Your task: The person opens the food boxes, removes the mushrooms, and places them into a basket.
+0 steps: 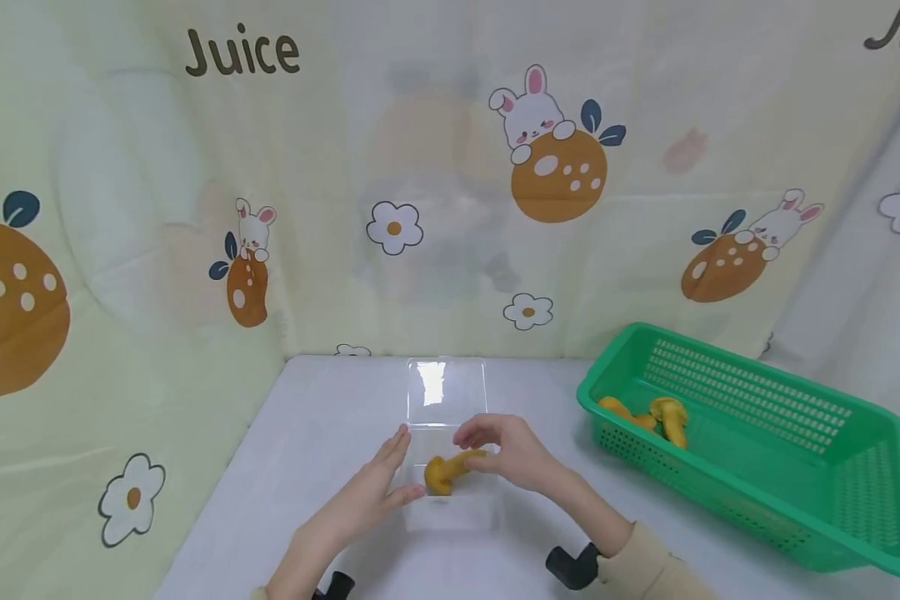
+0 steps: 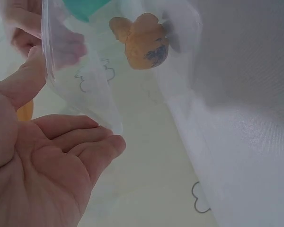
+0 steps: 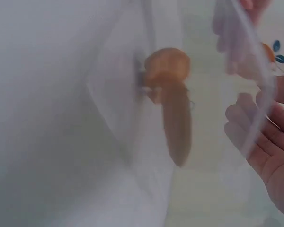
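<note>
A clear plastic box point(image 1: 453, 515) stands on the white table with its hinged lid point(image 1: 459, 407) tipped back. Inside it lies a yellow mushroom point(image 1: 441, 475), cap to the left and stem to the right in the head view. My left hand point(image 1: 366, 492) is at the box's left side, fingers fairly straight along the wall and thumb near the front rim. My right hand point(image 1: 516, 457) reaches over the right side, fingers loosely bent. Its thumb overlaps the stem end in the head view, but in the right wrist view the mushroom point(image 3: 176, 106) shows apart from the fingers point(image 3: 270, 137).
A green perforated basket point(image 1: 750, 500) stands to the right with several yellow mushrooms point(image 1: 671, 419) at its far left end. Behind the table hangs a printed curtain point(image 1: 450, 283) with rabbits, oranges and flowers.
</note>
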Motion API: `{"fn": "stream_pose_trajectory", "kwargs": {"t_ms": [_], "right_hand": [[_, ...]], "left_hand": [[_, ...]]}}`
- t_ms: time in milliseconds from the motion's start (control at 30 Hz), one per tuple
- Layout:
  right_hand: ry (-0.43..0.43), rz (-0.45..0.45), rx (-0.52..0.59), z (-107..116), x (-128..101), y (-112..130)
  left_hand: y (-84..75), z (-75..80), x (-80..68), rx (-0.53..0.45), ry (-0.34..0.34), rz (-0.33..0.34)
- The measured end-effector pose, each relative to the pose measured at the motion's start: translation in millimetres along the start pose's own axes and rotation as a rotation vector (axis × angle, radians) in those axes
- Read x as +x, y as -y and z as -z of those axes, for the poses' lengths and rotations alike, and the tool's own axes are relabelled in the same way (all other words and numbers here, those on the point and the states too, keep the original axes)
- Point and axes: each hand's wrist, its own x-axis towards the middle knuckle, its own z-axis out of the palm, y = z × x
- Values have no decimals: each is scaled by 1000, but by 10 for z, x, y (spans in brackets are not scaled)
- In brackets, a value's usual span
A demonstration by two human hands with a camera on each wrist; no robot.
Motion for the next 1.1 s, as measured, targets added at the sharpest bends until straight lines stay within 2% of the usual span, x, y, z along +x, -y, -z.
{"fn": "stream_pose_trajectory", "kwargs": {"t_ms": [133, 333, 600, 733, 967, 1100], "right_hand": [[67, -21, -33, -170, 140, -61], [123, -72, -216, -259, 189, -93], [165, -37, -444, -325, 242, -78], [188, -50, -524, -349, 238, -42], [217, 4, -677, -372, 253, 28], [230, 27, -691, -349, 253, -1]], "left_hand": [[2, 2, 9, -18, 10, 6], [-27, -11, -9, -21, 18, 17], [-34, 18, -9, -19, 6, 18], [-32, 12, -12, -18, 3, 8], [-20, 3, -15, -21, -6, -2], [-21, -5, 8, -17, -5, -7]]}}
